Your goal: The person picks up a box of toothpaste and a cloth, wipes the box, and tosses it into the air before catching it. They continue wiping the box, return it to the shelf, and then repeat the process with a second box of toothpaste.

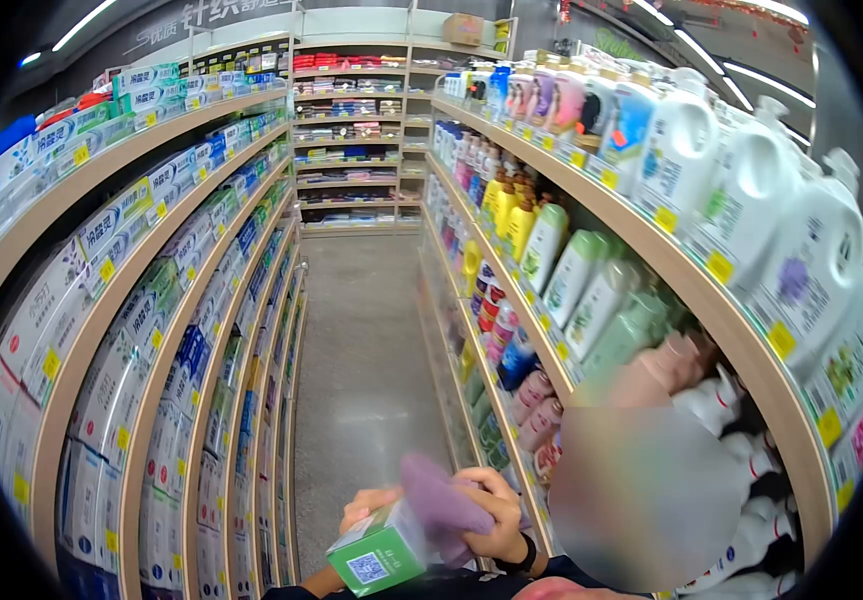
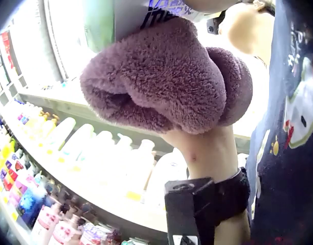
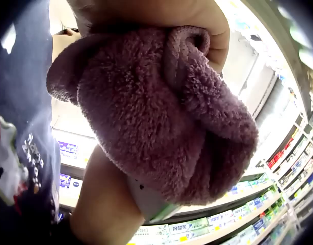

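Observation:
My left hand (image 1: 364, 506) grips a green and white box (image 1: 384, 556) with a QR code on its end, low in the head view. In my right hand (image 1: 500, 514) is a fluffy purple cloth (image 1: 444, 500), bunched and folded over, pressed against the box's side. The left wrist view shows the cloth (image 2: 156, 76) covering much of the right hand, with the box (image 2: 127, 18) just above it. Seen from the right wrist, the fingers curl over the top of the cloth (image 3: 141, 107), and a corner of the box (image 3: 149, 201) pokes out below.
Shelves of toothpaste boxes (image 1: 117, 230) line the left side of a store aisle. Along the right stand shelves of bottles (image 1: 592, 300) and large white jugs (image 1: 742, 180). Grey floor (image 1: 357, 320) runs between them to a back shelf (image 1: 352, 145) of folded goods.

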Demonstrator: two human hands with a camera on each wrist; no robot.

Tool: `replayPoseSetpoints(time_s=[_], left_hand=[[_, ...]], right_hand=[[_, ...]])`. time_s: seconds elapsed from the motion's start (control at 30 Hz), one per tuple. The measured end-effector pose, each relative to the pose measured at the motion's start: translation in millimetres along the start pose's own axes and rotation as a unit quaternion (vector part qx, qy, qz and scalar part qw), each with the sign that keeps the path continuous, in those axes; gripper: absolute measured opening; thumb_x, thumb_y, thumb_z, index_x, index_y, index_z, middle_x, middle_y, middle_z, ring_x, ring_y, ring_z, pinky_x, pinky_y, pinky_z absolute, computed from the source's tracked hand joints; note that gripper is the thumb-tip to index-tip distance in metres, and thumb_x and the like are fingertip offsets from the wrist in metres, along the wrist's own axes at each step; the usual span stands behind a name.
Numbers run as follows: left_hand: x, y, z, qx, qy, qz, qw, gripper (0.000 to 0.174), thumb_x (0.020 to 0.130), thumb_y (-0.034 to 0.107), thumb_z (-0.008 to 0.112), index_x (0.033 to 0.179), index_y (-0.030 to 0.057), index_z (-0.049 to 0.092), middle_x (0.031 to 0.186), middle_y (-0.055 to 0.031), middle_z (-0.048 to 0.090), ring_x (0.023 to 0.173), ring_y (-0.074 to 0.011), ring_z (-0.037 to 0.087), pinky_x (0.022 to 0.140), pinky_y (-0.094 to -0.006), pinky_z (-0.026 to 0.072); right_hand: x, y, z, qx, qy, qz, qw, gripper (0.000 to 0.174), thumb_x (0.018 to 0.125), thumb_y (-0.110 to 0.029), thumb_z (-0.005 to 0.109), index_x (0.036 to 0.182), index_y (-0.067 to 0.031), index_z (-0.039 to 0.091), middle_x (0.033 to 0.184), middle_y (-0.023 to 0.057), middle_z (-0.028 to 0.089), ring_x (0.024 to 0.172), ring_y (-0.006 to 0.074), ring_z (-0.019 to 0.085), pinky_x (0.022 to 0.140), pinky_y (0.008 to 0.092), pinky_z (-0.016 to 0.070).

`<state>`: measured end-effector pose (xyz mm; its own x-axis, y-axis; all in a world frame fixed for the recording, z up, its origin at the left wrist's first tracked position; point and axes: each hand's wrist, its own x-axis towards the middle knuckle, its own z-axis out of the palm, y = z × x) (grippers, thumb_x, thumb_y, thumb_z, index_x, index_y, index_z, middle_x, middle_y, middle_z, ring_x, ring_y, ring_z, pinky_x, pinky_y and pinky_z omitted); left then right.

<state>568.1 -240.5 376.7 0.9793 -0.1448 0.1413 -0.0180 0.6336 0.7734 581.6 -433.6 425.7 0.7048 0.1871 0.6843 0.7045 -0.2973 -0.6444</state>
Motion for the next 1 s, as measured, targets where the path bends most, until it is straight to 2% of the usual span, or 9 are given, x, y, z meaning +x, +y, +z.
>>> replayPoseSetpoints(time_s=[0.03,0.07,0.13,0.27,0.53,0.7,0.77,0.9,1.0], left_hand=[[9.4,3.4,-11.8,-0.039,-0.004,-0.118,0.992,0.049,0.085,0.040,0.046,0.108,-0.0032,0.047,0.080,-0.0217,0.056,0.071,-0.0303,0.059,0.055,-0.0356,0.0485],[14.0,-33.6,-40.2,-0.033,0.156,-0.095,0.983,0.051,0.083,0.038,0.051,0.114,-0.0015,0.044,0.092,-0.0205,0.056,0.078,-0.0275,0.059,0.063,-0.0351,0.0498],[38.8,-43.4,-58.1,-0.006,0.183,-0.091,0.979,0.050,0.082,0.034,0.051,0.115,-0.0025,0.043,0.094,-0.0193,0.055,0.080,-0.0259,0.059,0.066,-0.0344,0.0489],[97.0,-47.2,-81.1,0.105,0.100,0.108,0.983,0.049,0.080,0.027,0.052,0.117,-0.0044,0.040,0.097,-0.0167,0.054,0.085,-0.0227,0.057,0.073,-0.0330,0.0470],[260.5,-35.4,-161.4,0.191,0.152,0.327,0.913,0.061,0.075,0.016,0.062,0.121,-0.0054,0.029,0.109,-0.0137,0.047,0.100,-0.0194,0.048,0.087,-0.0332,0.0397],[373.0,16.3,-201.3,0.322,0.122,0.292,0.892,0.063,0.076,0.024,0.064,0.121,-0.0047,0.030,0.111,-0.0124,0.047,0.099,-0.0197,0.049,0.086,-0.0323,0.0400],[413.4,25.6,-205.9,0.222,0.073,0.230,0.945,0.063,0.076,0.024,0.064,0.121,-0.0038,0.032,0.110,-0.0116,0.047,0.098,-0.0195,0.049,0.086,-0.0323,0.0398],[483.9,12.7,-221.4,0.292,0.113,0.244,0.918,0.057,0.075,0.014,0.059,0.122,-0.0025,0.031,0.105,-0.0093,0.048,0.096,-0.0190,0.050,0.086,-0.0328,0.0405],[540.2,0.5,-225.1,0.230,0.083,0.186,0.951,0.055,0.077,0.011,0.056,0.124,-0.0015,0.029,0.106,-0.0110,0.047,0.096,-0.0197,0.049,0.086,-0.0337,0.0413]], right_hand=[[13.5,9.0,9.3,0.018,0.002,-0.006,1.000,0.033,0.059,-0.010,0.069,0.090,0.0009,0.065,0.091,0.0161,0.059,0.078,0.0247,0.059,0.068,0.0308,0.0465],[25.9,18.3,17.9,0.035,0.004,-0.011,0.999,0.032,0.060,-0.010,0.069,0.090,0.0008,0.065,0.091,0.0162,0.059,0.077,0.0245,0.059,0.068,0.0305,0.0464],[50.1,39.5,33.9,0.054,0.003,-0.012,0.998,0.032,0.060,-0.010,0.070,0.090,0.0008,0.065,0.090,0.0162,0.059,0.077,0.0243,0.059,0.067,0.0303,0.0462],[96.5,92.8,65.7,0.084,-0.038,-0.042,0.995,0.033,0.061,-0.009,0.070,0.092,-0.0001,0.066,0.094,0.0163,0.058,0.077,0.0250,0.059,0.065,0.0299,0.0466],[237.5,236.0,121.5,0.177,-0.149,-0.001,0.973,0.035,0.061,-0.010,0.066,0.095,-0.0013,0.064,0.100,0.0167,0.056,0.086,0.0272,0.057,0.076,0.0334,0.0455],[330.4,310.8,153.8,0.235,-0.240,0.010,0.942,0.056,0.057,-0.013,0.069,0.111,-0.0063,0.056,0.122,0.0189,0.045,0.109,0.0322,0.048,0.092,0.0380,0.0385],[364.0,323.1,163.0,0.294,-0.225,0.040,0.928,0.059,0.057,-0.019,0.071,0.111,-0.0055,0.055,0.126,0.0176,0.043,0.119,0.0303,0.040,0.097,0.0365,0.0322],[399.7,372.8,160.5,0.230,-0.264,0.077,0.933,0.058,0.055,-0.018,0.073,0.109,-0.0041,0.056,0.122,0.0178,0.048,0.114,0.0302,0.046,0.093,0.0367,0.0370],[423.0,405.8,159.1,0.049,-0.162,0.059,0.984,0.048,0.055,-0.009,0.072,0.100,0.0005,0.059,0.102,0.0176,0.058,0.091,0.0312,0.059,0.080,0.0346,0.0471]])
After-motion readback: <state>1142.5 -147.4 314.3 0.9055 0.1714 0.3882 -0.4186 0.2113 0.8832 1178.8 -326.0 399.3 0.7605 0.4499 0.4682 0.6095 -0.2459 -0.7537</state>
